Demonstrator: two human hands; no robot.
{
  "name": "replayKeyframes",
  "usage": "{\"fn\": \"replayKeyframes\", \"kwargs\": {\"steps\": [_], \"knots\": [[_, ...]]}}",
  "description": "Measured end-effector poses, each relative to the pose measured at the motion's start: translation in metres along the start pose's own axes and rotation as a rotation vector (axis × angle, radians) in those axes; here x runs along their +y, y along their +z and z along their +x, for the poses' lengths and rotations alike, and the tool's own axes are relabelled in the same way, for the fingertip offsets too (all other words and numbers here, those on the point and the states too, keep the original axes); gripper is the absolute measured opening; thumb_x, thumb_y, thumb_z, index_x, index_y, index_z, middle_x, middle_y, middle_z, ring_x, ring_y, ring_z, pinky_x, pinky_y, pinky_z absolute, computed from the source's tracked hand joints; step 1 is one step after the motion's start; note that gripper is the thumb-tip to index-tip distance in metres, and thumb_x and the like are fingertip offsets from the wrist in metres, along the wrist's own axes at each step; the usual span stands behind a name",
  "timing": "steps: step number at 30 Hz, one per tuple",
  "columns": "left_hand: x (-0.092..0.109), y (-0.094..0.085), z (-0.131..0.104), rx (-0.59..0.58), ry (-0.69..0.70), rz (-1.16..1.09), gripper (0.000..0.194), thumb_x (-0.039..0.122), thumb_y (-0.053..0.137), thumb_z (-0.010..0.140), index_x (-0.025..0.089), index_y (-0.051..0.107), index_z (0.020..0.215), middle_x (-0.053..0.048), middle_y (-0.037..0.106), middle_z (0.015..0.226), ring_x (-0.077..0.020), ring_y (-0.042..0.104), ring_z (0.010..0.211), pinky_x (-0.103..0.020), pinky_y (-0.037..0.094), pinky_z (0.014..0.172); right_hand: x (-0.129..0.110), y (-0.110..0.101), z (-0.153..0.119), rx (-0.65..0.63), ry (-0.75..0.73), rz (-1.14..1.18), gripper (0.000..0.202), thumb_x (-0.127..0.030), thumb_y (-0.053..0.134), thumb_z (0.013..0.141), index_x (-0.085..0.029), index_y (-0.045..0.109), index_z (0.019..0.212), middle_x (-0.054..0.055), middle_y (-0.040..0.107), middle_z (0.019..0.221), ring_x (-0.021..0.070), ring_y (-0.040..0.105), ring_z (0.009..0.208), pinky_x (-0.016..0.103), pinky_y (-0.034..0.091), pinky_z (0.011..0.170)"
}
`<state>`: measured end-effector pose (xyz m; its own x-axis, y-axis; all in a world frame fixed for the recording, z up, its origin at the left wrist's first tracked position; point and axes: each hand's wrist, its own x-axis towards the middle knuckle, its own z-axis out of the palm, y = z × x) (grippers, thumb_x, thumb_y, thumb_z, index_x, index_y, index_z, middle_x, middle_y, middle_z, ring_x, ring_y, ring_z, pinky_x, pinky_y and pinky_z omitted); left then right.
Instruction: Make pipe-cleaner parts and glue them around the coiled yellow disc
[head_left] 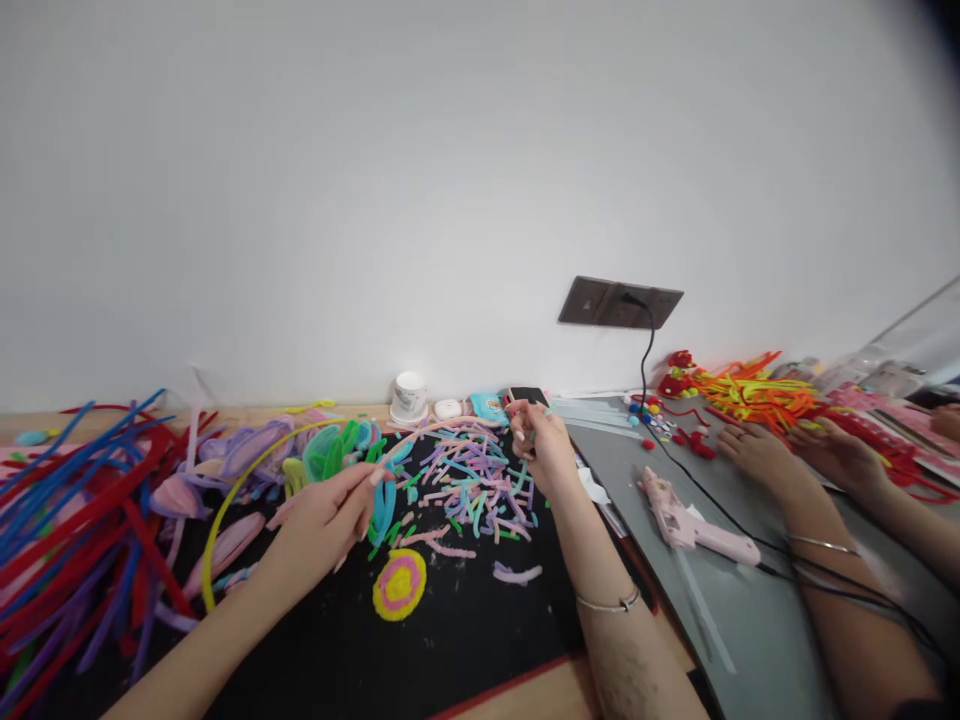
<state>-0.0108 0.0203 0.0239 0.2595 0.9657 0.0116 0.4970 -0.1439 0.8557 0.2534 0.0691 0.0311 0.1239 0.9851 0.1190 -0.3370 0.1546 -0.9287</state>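
L hand (321, 525) pinches pink stem (403, 444); R hand (544, 445) grip unclear; white cup (409, 400) (contents hidden) nr wall (450, 220).

We face a plain pale wall (420, 180), softly lit and brightest near its middle. We see a dark socket panel (589, 302) on it, and below, a wooden tabletop (555, 697) beside a grey surface (757, 645).

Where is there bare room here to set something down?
The black mat is bare between the person's left forearm and right forearm, nearer than the yellow-and-pink fuzzy disc. Another patch: grey tabletop between the translucent stick and the co-worker's nearer forearm. Short pastel fuzzy pieces crowd the mat's back.
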Motion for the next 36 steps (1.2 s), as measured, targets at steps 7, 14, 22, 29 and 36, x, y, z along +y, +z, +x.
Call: {"fn": "replayKeyframes", "kwargs": {"steps": [7, 14, 22, 29, 36], "knots": [[-0.009, 0.001, -0.002, 0.181, 0.122, 0.106, 0.033, 0.036, 0.032, 0.091, 0.019, 0.050, 0.113, 0.005, 0.053, 0.058, -0.0097, 0.047, 0.033, -0.023, 0.041, 0.044, -0.007, -0.018, 0.002, 0.149, 0.052, -0.261, 0.031, -0.047, 0.042, 0.080, -0.018, 0.054, 0.083, -0.007, 0.042, 0.048, 0.0046, 0.018, 0.032, 0.019, 0.014, 0.033], [-0.017, 0.002, 0.000, 0.316, 0.163, 0.194, 0.039, 0.034, 0.033, 0.092, 0.022, 0.042, 0.128, -0.001, 0.064, 0.080, -0.0116, 0.052, 0.044, -0.031, 0.049, 0.063, -0.006, -0.026, 0.002, 0.245, -0.007, -0.968, 0.017, -0.025, 0.048, 0.071, -0.016, 0.057, 0.061, -0.003, 0.051, 0.043, 0.0096, 0.044, 0.041, 0.022, 0.031, 0.044], [-0.020, 0.006, 0.001, 0.312, 0.221, 0.159, 0.031, 0.030, 0.032, 0.091, 0.024, 0.042, 0.121, -0.005, 0.064, 0.088, -0.0172, 0.058, 0.060, -0.034, 0.049, 0.069, -0.011, -0.033, -0.002, 0.187, 0.073, -1.224, 0.017, -0.014, 0.052, 0.067, -0.015, 0.063, 0.055, 0.004, 0.063, 0.050, 0.0140, 0.057, 0.053, 0.023, 0.036, 0.053], [-0.023, 0.007, 0.000, 0.283, 0.232, 0.214, 0.025, 0.028, 0.035, 0.088, 0.027, 0.051, 0.109, 0.001, 0.060, 0.059, -0.0209, 0.060, 0.062, -0.034, 0.047, 0.071, 0.016, -0.012, -0.010, -0.050, 0.032, -1.423, 0.026, -0.036, 0.072, 0.060, -0.016, 0.064, 0.075, 0.008, 0.067, 0.074, 0.0213, 0.060, 0.069, 0.025, 0.035, 0.057], [-0.024, 0.008, -0.002, 0.255, 0.234, 0.245, 0.027, 0.028, 0.033, 0.091, 0.023, 0.051, 0.109, 0.001, 0.060, 0.062, -0.0175, 0.058, 0.059, -0.030, 0.046, 0.067, 0.028, 0.003, -0.011, -0.201, -0.134, -1.324, 0.010, -0.017, 0.057, 0.071, -0.019, 0.065, 0.076, 0.005, 0.065, 0.072, 0.0191, 0.058, 0.070, 0.024, 0.035, 0.061]]}}
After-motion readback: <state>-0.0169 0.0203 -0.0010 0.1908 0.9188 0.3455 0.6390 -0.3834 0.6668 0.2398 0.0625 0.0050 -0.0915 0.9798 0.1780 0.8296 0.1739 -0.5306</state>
